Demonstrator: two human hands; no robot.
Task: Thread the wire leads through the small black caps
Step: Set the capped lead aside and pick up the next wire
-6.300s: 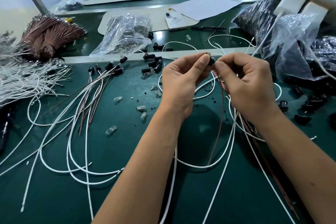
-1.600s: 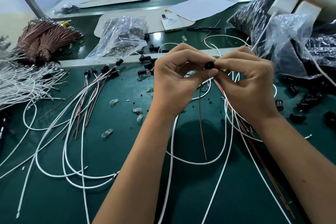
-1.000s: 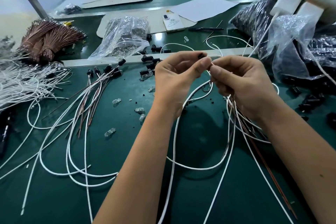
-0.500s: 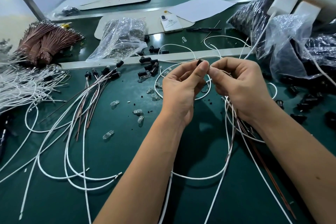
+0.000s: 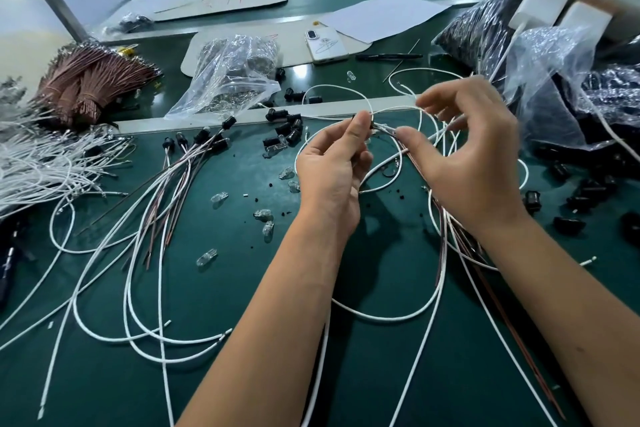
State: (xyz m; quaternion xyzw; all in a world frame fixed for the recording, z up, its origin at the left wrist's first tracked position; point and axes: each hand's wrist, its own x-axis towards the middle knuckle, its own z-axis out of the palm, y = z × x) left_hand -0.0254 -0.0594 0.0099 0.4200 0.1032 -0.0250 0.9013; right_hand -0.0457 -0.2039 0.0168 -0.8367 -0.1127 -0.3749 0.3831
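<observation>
Head view, above green desk (image 5: 242, 374). Left hand (image 5: 332, 173): grip pinching small black cap (image 5: 371, 124) between thumb and fingers, raised over desk centre. Right hand (image 5: 474, 163): thumb and forefinger spread, white wire lead (image 5: 398, 110) touching fingertips; hold on lead apparently loose, unclear. Loose caps (image 5: 287, 128) just behind.

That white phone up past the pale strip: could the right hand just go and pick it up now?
Probably not at once: the right hand is pinching a white wire. Nothing tall stands before the phone.
</observation>
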